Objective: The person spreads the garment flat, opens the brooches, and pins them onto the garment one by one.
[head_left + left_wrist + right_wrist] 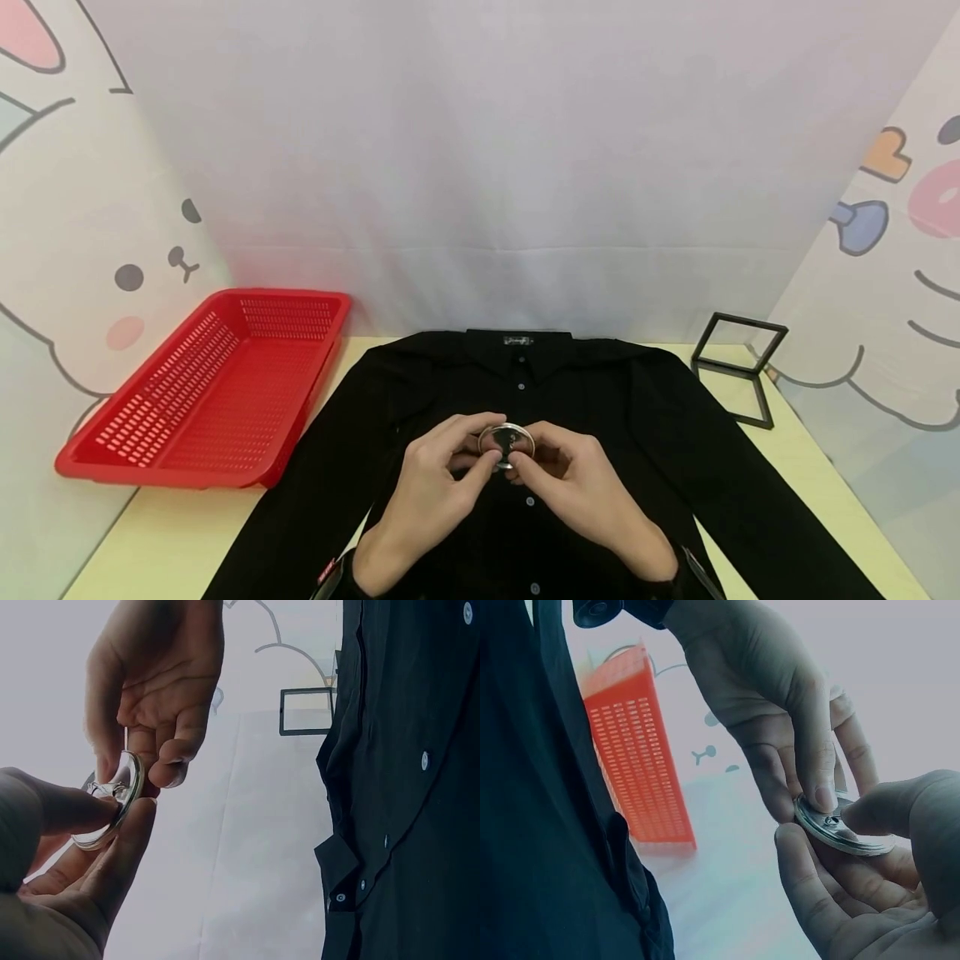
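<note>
Between both hands is a round, shiny silver pin badge (507,437), with a thin wire-like pin on the face turned up in the left wrist view. My left hand (435,471) pinches its left side between thumb and fingers. On the right edge, my right hand (573,483) grips it the same way, both thumbs on the upper face. In the right wrist view the badge (847,841) tilts, and the thumbs cover part of it. Under the hands in the head view, a black long-sleeved shirt (465,383) lies spread out, collar away from me, buttons down its front.
A red plastic basket (262,383) stands at the left, beside the shirt's sleeve. At the back right, a black folding frame (750,371) stands propped near the other sleeve. The pale yellow table (180,525) meets a white cloth backdrop (525,208).
</note>
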The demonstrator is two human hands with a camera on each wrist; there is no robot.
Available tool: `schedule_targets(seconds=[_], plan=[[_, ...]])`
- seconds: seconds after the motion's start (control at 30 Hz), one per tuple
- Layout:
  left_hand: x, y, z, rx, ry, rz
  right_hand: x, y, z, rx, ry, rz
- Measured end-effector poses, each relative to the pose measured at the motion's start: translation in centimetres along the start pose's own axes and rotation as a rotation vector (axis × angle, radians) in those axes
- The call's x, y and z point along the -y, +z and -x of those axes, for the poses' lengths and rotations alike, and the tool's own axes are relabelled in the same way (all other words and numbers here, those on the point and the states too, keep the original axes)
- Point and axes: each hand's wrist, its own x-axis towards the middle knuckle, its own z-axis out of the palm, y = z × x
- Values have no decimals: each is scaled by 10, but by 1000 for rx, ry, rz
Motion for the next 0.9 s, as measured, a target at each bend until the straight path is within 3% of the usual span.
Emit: schedule_targets(seconds=[0.9], plan=[[-4, 3, 1, -3, 24, -8, -3, -1, 1, -1, -14, 17]])
